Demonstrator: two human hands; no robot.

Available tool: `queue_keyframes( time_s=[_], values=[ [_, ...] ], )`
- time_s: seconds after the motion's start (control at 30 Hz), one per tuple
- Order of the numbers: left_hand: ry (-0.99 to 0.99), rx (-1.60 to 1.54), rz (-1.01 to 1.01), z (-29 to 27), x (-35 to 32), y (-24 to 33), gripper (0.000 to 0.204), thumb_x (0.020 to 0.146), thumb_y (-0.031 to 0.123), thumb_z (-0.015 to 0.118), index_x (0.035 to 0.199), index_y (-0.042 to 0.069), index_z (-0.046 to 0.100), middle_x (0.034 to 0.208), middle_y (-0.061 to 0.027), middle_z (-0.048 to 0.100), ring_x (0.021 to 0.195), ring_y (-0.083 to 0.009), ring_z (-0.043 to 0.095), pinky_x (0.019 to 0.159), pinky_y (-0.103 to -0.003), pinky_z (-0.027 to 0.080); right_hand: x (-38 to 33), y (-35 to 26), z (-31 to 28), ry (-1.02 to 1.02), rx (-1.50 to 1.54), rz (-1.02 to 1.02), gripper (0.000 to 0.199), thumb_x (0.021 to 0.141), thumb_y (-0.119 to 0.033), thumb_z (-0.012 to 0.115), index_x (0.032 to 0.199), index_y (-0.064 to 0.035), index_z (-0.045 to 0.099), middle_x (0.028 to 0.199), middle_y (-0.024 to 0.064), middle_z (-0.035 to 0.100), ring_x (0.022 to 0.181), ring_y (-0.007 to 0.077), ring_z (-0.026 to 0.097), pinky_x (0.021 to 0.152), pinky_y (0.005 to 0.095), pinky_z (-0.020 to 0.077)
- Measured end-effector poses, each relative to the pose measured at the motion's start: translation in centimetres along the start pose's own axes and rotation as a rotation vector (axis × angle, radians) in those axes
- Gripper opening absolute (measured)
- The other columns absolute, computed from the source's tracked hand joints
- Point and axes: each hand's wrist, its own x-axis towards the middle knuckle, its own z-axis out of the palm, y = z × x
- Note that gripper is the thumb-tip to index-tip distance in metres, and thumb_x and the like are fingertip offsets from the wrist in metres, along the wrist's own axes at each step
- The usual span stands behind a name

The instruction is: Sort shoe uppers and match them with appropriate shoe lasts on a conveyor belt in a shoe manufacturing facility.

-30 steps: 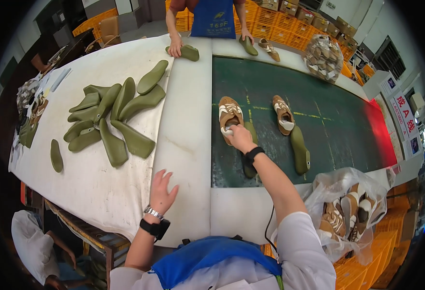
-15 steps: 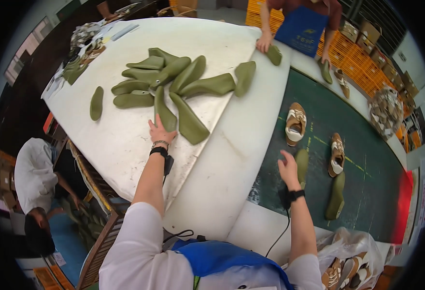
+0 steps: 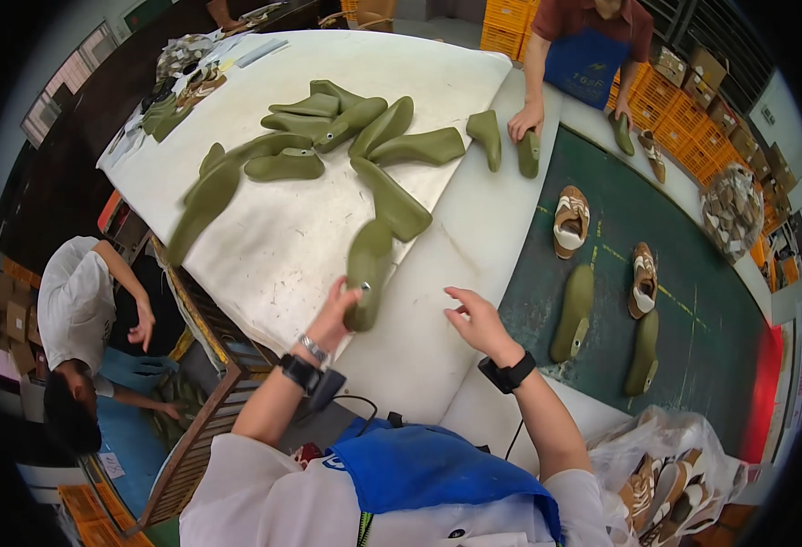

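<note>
Bare white table [image 3: 437, 310] lies open between both hands; green shoe lasts [image 3: 328, 137] crowd the far left, shoes [image 3: 571, 221] line the right mat [image 3: 693, 273].

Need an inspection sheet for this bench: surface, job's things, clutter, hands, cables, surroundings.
Surface: white table beside a dark green belt.
Job's things: olive shoe last held in left hand; more olive lasts piled behind it.
Clutter: two brown shoes and two lasts on the belt; bagged shoes at lower right.
Hands: left grips the last; right hand open, empty.
Cables: dark lead by left wrist.
Surroundings: co-worker's hand on a last opposite; a seated person at left; orange crates.
</note>
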Motion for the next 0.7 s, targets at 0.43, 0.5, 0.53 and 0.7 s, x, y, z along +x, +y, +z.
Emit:
queue_keyframes(
  time_s=[0.43, 0.5, 0.53, 0.7],
  values=[
    [-0.371, 0.285, -0.042, 8.3, 2.1, -5.7, 0.093, 0.077, 0.026, 0.07, 0.143, 0.006, 0.009, 0.138, -0.017, 0.032, 0.126, -0.0232, 0.035, 0.102, -0.037, 0.033, -5.7, -1.9, 2.1, 0.038, -0.019, 0.376, 0.076, 0.084, -0.037, 0.057, 0.141, -0.0036, 0.019, 0.107, 0.0262, 0.059, 0.089, 0.0386, 0.061, 0.073, 0.0424, 0.0489],
    [-0.241, 0.689, 0.281, 8.8, 7.2, -4.0, 0.087, 0.076, 0.027, 0.069, 0.141, 0.002, 0.017, 0.138, -0.0193, 0.032, 0.127, -0.0253, 0.034, 0.104, -0.038, 0.03, -6.1, 0.6, 2.9, 0.078, -0.371, 0.237, 0.082, 0.08, -0.035, 0.06, 0.14, 0.0008, 0.017, 0.104, 0.0281, 0.058, 0.08, 0.0397, 0.062, 0.068, 0.0424, 0.0501],
    [-0.095, 0.89, 0.522, 8.4, 10.3, -3.4, 0.086, 0.074, 0.028, 0.07, 0.139, 0.0, 0.022, 0.136, -0.0226, 0.033, 0.127, -0.0291, 0.033, 0.105, -0.039, 0.029, -5.9, 0.9, 3.2, 0.084, -0.377, 0.244, 0.082, 0.08, -0.035, 0.06, 0.14, 0.0008, 0.017, 0.104, 0.0281, 0.058, 0.08, 0.0397, 0.062, 0.068, 0.0424, 0.0501],
    [0.392, 1.222, 0.474, 5.5, 20.8, 2.1, 0.104, 0.06, 0.043, 0.076, 0.138, 0.003, 0.021, 0.134, -0.0293, 0.03, 0.124, -0.0421, 0.031, 0.103, -0.043, 0.031, -1.8, 1.7, 4.4, 0.147, -0.282, 0.197, 0.071, 0.081, -0.023, 0.059, 0.135, 0.0066, 0.023, 0.089, 0.0273, 0.061, 0.07, 0.0404, 0.061, 0.061, 0.0437, 0.0498]
  ],
)
